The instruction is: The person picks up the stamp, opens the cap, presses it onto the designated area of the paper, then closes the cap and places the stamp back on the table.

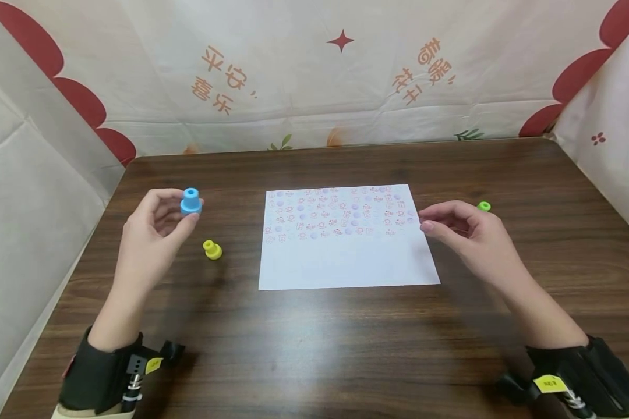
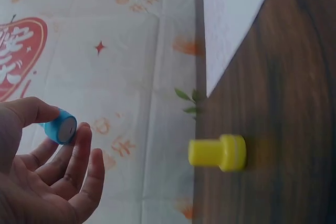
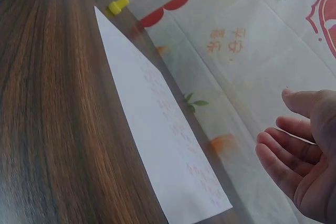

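Blue plastic stepped stamp (image 1: 191,202), likely light and stiff, best held by its sides: left grip (image 1: 145,241) pinches it, right grip (image 1: 477,240) empty.

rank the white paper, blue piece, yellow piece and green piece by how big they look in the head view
1. White paper
2. Blue piece
3. Yellow piece
Unsure: the green piece is partly hidden behind the right hand, so I leave it unranked.

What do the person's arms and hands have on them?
The left hand and right hand wear no gloves. The left cuff and right cuff are wide and black, each with a yellow label. Pale sleeve edges peek out below.
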`<control>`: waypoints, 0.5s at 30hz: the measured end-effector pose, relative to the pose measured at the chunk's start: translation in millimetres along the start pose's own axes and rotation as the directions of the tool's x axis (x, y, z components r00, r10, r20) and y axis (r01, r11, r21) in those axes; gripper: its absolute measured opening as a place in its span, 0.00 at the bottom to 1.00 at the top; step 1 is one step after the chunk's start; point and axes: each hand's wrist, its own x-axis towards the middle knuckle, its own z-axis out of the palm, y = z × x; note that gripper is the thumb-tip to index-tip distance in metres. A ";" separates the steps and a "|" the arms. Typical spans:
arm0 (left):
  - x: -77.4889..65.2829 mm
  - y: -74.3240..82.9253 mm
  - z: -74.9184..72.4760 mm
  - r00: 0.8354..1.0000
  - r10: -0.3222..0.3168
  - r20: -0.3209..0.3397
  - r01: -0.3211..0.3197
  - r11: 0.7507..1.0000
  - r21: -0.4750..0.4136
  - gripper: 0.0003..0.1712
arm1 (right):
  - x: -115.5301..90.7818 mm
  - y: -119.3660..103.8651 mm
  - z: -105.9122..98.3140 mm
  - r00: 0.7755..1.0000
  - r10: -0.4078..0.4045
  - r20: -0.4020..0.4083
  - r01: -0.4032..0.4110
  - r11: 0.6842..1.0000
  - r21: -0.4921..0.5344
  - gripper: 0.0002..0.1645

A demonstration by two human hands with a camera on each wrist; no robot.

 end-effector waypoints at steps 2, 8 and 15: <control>-1.1 -5.1 -2.6 1.000 -0.009 0.013 0.008 1.000 0.015 0.21 | 0.1 2.2 -2.4 1.000 0.011 -0.004 -0.011 1.000 -0.001 0.14; -1.4 -20.8 -6.6 0.998 -0.045 0.047 0.038 0.991 0.128 0.21 | 0.2 7.0 -8.3 1.000 0.026 -0.010 -0.026 1.000 -0.006 0.14; -1.7 -40.4 -7.6 0.991 -0.083 0.103 0.061 0.978 0.200 0.22 | -0.8 11.8 -14.9 1.000 0.019 -0.006 -0.019 1.000 0.013 0.15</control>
